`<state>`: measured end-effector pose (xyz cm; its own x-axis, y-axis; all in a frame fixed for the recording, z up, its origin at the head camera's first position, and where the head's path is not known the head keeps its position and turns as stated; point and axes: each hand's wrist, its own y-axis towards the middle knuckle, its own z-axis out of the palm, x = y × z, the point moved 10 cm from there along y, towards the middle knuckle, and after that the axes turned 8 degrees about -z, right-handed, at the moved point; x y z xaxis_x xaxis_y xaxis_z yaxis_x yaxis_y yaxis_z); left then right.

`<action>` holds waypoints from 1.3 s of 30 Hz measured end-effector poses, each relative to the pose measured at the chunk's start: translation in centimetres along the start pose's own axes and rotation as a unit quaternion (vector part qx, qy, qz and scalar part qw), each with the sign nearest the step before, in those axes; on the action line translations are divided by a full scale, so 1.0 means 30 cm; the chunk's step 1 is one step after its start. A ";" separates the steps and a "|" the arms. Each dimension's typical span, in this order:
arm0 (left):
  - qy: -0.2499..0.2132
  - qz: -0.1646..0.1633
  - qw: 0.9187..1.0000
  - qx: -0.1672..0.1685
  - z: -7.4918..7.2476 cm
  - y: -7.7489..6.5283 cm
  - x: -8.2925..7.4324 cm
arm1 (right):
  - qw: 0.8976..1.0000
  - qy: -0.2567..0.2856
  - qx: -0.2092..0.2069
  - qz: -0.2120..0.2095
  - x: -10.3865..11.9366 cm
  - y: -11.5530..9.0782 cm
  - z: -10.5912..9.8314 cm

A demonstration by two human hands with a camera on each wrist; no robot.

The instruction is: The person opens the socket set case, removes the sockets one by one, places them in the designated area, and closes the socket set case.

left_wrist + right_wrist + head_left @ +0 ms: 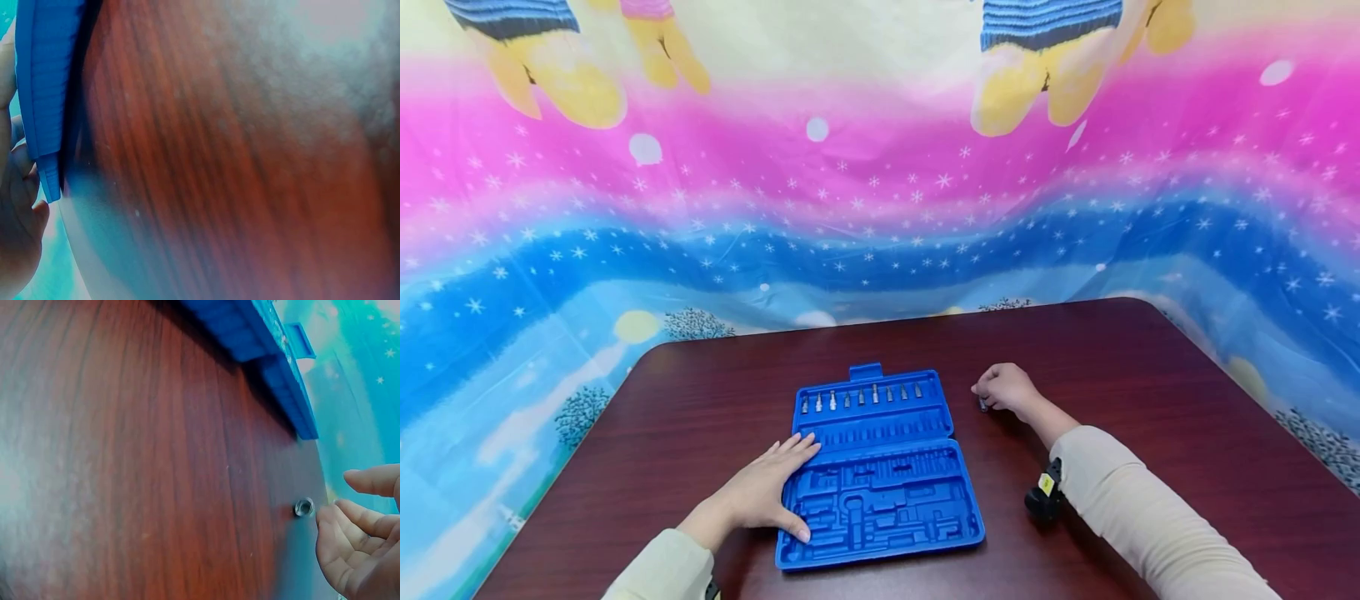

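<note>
Our left hand [758, 490] spread on the blue bit case [887, 518], we are probably picking up the metal socket [304, 507], needing next a firm pinch; our right hand [1009, 388] grips or not, we cannot tell.

Indoor spot, looks like a makeshift filming booth; exact rm type (home, office, etc.) can't be told. A printed cloth backdrop [880, 200] hangs behind & along 2 sides of 1 dk-red wood-grain table [1112, 358], w/ cartoon figs. [1051, 23], snowflakes [943, 180] & trees [582, 414] on pink/blue bands. A blk wrist cam [1042, 503] at the person's R sleeve [1138, 496] fits a recording set-up.
</note>
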<state>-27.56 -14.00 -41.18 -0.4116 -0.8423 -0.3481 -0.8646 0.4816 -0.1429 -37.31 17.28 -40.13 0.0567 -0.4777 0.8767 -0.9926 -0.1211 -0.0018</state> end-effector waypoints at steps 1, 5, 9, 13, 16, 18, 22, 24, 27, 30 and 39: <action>0.002 0.000 1.000 0.002 0.002 0.000 0.000 | 1.000 0.005 0.004 0.000 0.005 -0.001 0.006; 0.012 0.001 1.000 0.005 0.005 -0.001 -0.002 | 0.999 0.028 0.017 0.007 0.025 0.001 0.029; 0.017 0.000 1.000 0.003 0.001 -0.001 -0.003 | 0.998 0.051 0.030 0.007 0.051 0.011 0.055; 0.017 -0.002 1.000 0.002 0.002 -0.002 0.001 | 0.997 0.072 0.042 0.005 0.073 0.026 0.091; 0.013 -0.006 1.000 0.001 0.004 -0.003 0.006 | 0.994 0.091 0.051 0.009 0.082 0.036 0.122; 0.007 -0.009 1.000 0.000 0.005 -0.002 0.009 | 0.993 0.099 0.059 0.012 0.088 0.041 0.142; 0.001 -0.011 1.000 -0.002 0.005 -0.002 0.010 | 0.992 0.108 0.066 0.018 0.097 0.055 0.172; -0.002 -0.012 1.000 -0.001 0.005 -0.001 0.010 | 0.991 0.109 0.071 0.020 0.100 0.063 0.183; -0.005 -0.012 1.000 0.000 0.004 -0.001 0.009 | 0.990 0.111 0.086 0.013 0.104 0.078 0.197; -0.008 -0.012 1.000 0.001 0.003 -0.001 0.009 | 0.990 0.107 0.093 0.013 0.108 0.090 0.208; -0.014 -0.014 1.000 0.004 0.004 -0.002 0.009 | 0.993 0.081 0.073 0.051 0.091 0.124 0.229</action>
<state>-27.58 -14.23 -41.38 -0.3787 -0.8486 -0.3695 -0.8734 0.4598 -0.1608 -40.11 9.56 -41.04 -0.0726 -0.3484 0.9345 -0.9658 -0.2092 -0.1530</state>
